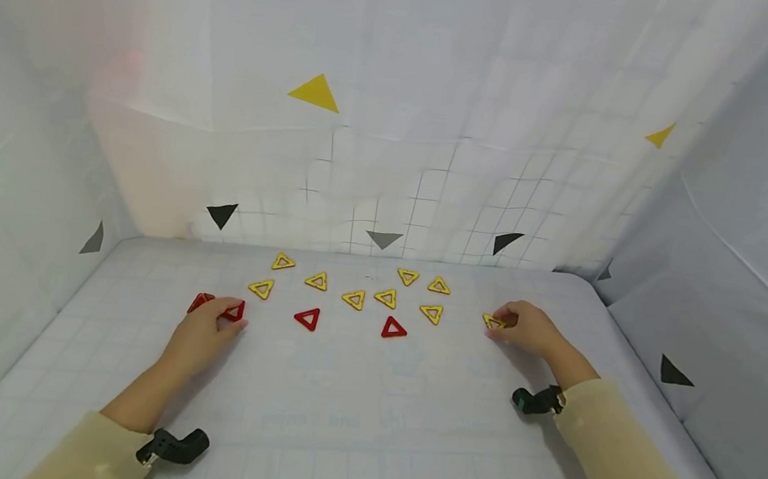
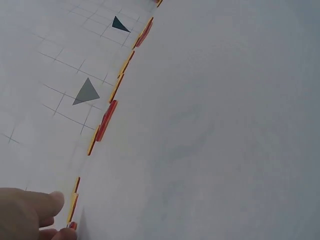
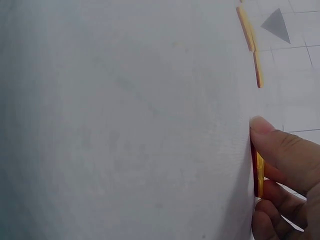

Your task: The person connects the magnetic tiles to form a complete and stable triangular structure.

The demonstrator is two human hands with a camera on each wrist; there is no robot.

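Observation:
At the left of the table, my left hand (image 1: pixel 201 337) has its thumb and fingertips around a red triangle frame (image 1: pixel 235 310). Another red triangle frame (image 1: pixel 199 301) lies just beyond its fingers, partly covered by the hand. Over at the right, my right hand (image 1: pixel 532 331) pinches a yellow triangle frame (image 1: pixel 492 322) by its edges. In the right wrist view the thumb and fingers span this yellow frame (image 3: pixel 260 172) close to the table surface. The left wrist view shows only part of the left hand (image 2: pixel 27 212) and a sliver of red frame (image 2: pixel 73 226).
Several yellow triangle frames (image 1: pixel 353 299) lie scattered across the back of the white table (image 1: pixel 364 425). Two red triangle frames lie nearer, one left of centre (image 1: pixel 308 318) and one right (image 1: pixel 393 327). White sheeting (image 1: pixel 403 54) with printed triangles encloses the back and sides.

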